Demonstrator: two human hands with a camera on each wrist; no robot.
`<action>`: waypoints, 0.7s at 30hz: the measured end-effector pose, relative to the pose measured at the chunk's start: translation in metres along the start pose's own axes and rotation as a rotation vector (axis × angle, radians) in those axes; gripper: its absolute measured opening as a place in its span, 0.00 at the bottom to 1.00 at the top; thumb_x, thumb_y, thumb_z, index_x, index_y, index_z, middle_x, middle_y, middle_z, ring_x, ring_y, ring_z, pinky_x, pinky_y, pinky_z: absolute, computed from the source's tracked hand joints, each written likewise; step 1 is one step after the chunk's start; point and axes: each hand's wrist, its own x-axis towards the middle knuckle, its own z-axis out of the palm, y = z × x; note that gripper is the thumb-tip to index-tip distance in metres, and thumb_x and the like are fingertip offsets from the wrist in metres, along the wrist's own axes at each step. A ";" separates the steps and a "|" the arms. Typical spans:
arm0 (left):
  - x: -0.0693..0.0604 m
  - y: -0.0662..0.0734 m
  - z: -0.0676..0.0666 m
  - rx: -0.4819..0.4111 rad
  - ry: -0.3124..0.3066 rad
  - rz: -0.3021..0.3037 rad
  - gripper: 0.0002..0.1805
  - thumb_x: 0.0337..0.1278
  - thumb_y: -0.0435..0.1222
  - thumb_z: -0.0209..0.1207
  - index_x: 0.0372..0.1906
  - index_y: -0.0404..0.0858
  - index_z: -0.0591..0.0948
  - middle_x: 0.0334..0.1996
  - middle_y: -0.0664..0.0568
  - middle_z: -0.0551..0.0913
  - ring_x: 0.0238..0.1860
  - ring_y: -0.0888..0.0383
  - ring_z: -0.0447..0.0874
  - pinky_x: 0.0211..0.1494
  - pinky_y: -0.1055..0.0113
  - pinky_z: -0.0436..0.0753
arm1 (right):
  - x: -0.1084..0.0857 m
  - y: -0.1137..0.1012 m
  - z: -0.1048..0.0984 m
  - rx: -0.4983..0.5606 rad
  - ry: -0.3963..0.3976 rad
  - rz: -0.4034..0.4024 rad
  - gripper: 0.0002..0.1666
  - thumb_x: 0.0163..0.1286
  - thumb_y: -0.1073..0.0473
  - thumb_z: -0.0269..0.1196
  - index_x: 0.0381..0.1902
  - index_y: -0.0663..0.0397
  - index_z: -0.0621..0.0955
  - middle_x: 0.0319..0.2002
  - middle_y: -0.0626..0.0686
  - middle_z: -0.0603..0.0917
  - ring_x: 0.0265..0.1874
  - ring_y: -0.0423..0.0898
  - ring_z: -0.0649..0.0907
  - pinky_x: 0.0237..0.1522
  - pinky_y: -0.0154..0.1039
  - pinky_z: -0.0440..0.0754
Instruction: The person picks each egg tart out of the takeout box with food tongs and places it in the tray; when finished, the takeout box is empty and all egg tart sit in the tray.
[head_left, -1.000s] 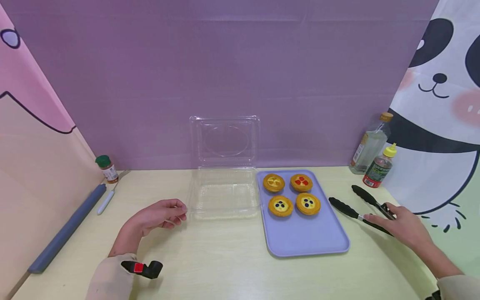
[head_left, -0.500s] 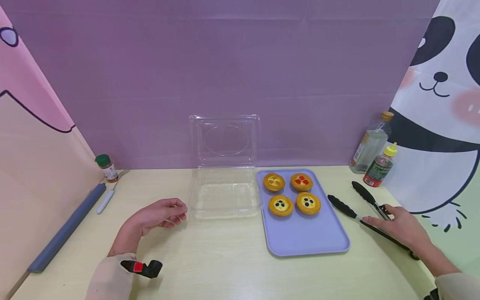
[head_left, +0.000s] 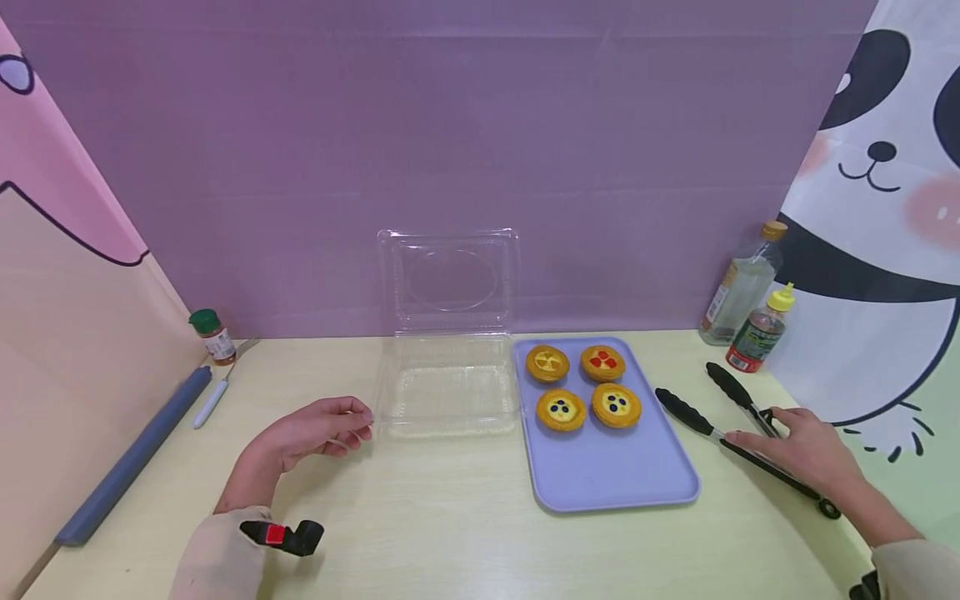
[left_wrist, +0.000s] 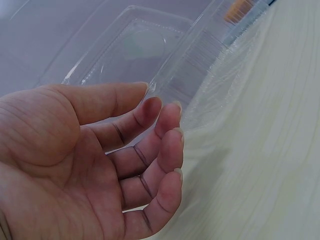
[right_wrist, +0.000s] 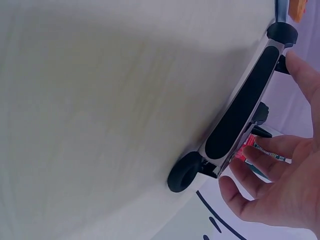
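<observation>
A pair of black-handled tongs lies spread on the table at right. My right hand is over them, its thumb near one arm; in the right wrist view the loosely bent fingers stand apart from the handle, gripping nothing. My left hand rests at the left, its fingers loosely curled and holding nothing. Just beyond its fingertips stands a clear plastic clamshell box with its lid raised. A lavender tray beside the box bears several tarts, among them a red-topped tart.
At the back right stand a clear bottle with a brown cap and a yellow-capped squeeze bottle. A green-lidded jar, a light-handled fork and a blue-grey roll are along the left. A purple backdrop closes off the back.
The handle end of the tongs has come into sight below my right hand, and the tongs now lie on the table with the hand's fingers loosened. My left hand has not moved.
</observation>
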 end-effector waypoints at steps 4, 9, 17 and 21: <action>0.000 0.001 0.000 -0.002 0.000 -0.002 0.19 0.73 0.44 0.55 0.52 0.31 0.74 0.42 0.47 0.82 0.41 0.52 0.79 0.45 0.61 0.79 | 0.000 0.001 -0.001 -0.005 -0.010 0.006 0.65 0.62 0.23 0.59 0.66 0.83 0.64 0.62 0.84 0.64 0.58 0.81 0.69 0.52 0.70 0.73; 0.001 0.002 0.001 -0.004 -0.004 -0.004 0.19 0.73 0.44 0.55 0.52 0.31 0.74 0.42 0.47 0.82 0.41 0.52 0.79 0.45 0.61 0.79 | 0.001 0.003 -0.004 -0.011 -0.029 0.012 0.66 0.62 0.23 0.58 0.66 0.84 0.64 0.62 0.85 0.63 0.58 0.81 0.69 0.52 0.70 0.73; 0.002 0.002 0.001 -0.006 -0.025 0.010 0.20 0.73 0.46 0.54 0.53 0.31 0.74 0.43 0.46 0.82 0.42 0.53 0.79 0.45 0.61 0.80 | 0.004 0.005 -0.008 0.008 -0.080 0.042 0.67 0.64 0.23 0.57 0.68 0.84 0.59 0.62 0.87 0.61 0.59 0.82 0.66 0.54 0.72 0.71; 0.001 0.001 0.000 -0.012 -0.034 0.000 0.23 0.73 0.47 0.54 0.57 0.31 0.73 0.45 0.46 0.83 0.42 0.54 0.81 0.46 0.62 0.81 | 0.005 0.005 -0.006 -0.010 -0.089 0.045 0.67 0.64 0.23 0.56 0.69 0.84 0.58 0.61 0.88 0.61 0.57 0.83 0.66 0.52 0.71 0.72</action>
